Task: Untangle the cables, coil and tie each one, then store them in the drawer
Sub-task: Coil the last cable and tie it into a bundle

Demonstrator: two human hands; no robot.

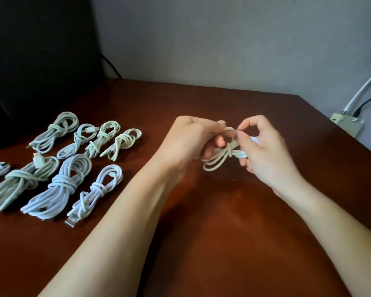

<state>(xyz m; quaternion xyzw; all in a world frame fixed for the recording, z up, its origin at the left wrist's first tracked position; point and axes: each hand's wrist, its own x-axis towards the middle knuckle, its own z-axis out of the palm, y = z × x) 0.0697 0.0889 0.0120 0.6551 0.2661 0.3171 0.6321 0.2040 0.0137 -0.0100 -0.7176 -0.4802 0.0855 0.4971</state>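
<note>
Above the brown table [223, 228], the left hand [186, 142] gripped one end of a white cable [229, 151], fingers curled round its loops. The right hand [266, 155] pinched a strand between thumb and forefinger, its other fingers curled under the coil. Tied bundles [60, 185] lay well to the left.

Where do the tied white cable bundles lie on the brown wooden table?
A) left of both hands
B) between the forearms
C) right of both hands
A: the tied white cable bundles lie in rows on the brown wooden table, left of the left hand.
</note>
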